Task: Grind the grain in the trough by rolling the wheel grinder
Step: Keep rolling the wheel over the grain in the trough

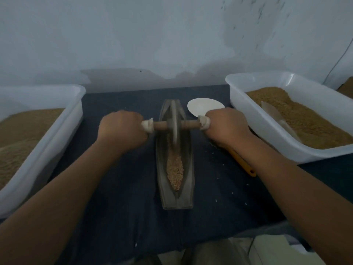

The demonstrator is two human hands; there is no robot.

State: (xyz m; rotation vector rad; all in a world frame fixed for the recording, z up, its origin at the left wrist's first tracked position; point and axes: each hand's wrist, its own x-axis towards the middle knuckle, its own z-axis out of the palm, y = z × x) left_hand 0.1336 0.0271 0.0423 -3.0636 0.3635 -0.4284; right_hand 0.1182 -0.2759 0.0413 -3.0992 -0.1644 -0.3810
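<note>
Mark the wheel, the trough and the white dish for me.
wheel (174, 113): head view, disc face above the axle.
trough (188, 178): head view, right wall.
dish (204, 107): head view, bare middle.

hands 2 (122, 129) (227, 127) | tubs 2 (57, 140) (257, 129) | trough 1 (189, 169) | wheel grinder 1 (174, 127) | plate 1 (202, 108)

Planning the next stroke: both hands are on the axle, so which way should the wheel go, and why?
Probably roll the wheel toward the body. It stands in the far half of the trough, while the grain in view lies in the near half. The left hand and right hand each grip an end of the axle, so a straight pull should do.
</note>
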